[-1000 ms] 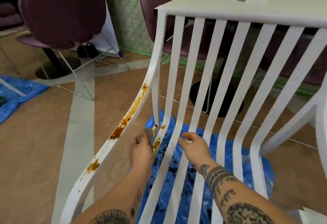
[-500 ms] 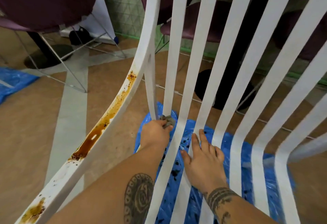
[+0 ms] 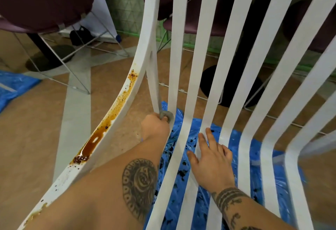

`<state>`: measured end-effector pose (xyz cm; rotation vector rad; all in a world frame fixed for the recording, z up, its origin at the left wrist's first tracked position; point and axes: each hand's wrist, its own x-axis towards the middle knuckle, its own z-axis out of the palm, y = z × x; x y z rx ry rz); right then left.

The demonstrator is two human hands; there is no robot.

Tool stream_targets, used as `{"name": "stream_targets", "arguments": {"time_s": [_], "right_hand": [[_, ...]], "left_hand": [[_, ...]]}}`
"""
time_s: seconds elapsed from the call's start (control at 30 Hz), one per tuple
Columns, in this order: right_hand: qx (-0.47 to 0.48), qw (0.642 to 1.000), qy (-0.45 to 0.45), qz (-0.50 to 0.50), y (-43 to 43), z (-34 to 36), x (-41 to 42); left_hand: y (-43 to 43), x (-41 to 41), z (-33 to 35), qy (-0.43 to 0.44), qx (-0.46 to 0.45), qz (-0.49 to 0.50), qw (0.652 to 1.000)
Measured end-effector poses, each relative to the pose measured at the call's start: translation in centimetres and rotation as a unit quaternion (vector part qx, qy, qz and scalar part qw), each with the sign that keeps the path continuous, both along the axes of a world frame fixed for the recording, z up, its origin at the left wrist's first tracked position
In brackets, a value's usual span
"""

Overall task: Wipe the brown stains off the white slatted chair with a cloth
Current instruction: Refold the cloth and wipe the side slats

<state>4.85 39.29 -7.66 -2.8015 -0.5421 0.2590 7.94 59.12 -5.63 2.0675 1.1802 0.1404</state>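
The left hand (image 3: pixel 154 128) reaches forward between the chair's (image 3: pixel 209 66) left rail and its slats, fist clenched around a grey cloth (image 3: pixel 168 115) held against a thin slat. The right hand (image 3: pixel 212 159) lies flat on the slats just right of it, fingers straight, grasping nothing. Brown stains (image 3: pixel 94 139) run along the left rail. A blue sheet (image 3: pixel 256 166) lies beneath.

A: Left hand (image 3: pixel 154 128)?
B: Grips grey cloth (image 3: pixel 167 116) at the thin strut of the white chair (image 3: pixel 209 48).
A: Right hand (image 3: pixel 212 159)?
B: Flat on slats, fingers straight. Brown stains (image 3: pixel 94 139) on outer rail; blue sheet (image 3: pixel 254 157) beneath.
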Motion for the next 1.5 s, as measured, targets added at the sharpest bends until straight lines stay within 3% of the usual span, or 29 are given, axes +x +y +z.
{"name": "stream_targets", "arguments": {"time_s": [0.27,0.5,0.6,0.73,1.03,1.13,1.27,1.5], "right_hand": [[-0.001,1.000,-0.001,0.000,-0.1,-0.2,0.2],[0.010,1.000,0.002,-0.005,-0.1,0.1,0.1],[0.011,1.000,-0.001,0.000,-0.1,-0.1,0.1],[0.010,1.000,-0.008,0.001,-0.2,-0.3,0.2],[0.005,1.000,-0.005,0.000,-0.3,0.1,-0.1],[0.013,1.000,-0.009,0.000,-0.2,0.3,0.0],[0.009,1.000,-0.011,-0.004,-0.2,-0.1,-0.1],[-0.010,1.000,-0.021,-0.005,-0.1,-0.3,-0.1]], "left_hand": [[-0.6,0.3,-0.4,0.068,0.033,-0.057,0.996],[0.6,-1.9,0.2,0.023,-0.091,0.081,0.992],[-0.1,-3.1,0.4,-0.012,-0.090,-0.019,0.996],[-0.3,-3.1,-0.1,0.006,-0.040,-0.130,0.991],[1.2,-7.0,1.6,0.103,-0.060,-0.111,0.987],[0.8,-7.2,2.9,0.076,-0.007,-0.121,0.990],[-1.5,-7.4,2.4,0.023,-0.039,-0.201,0.978],[-1.3,-10.3,1.5,0.039,-0.063,-0.139,0.987]]}}
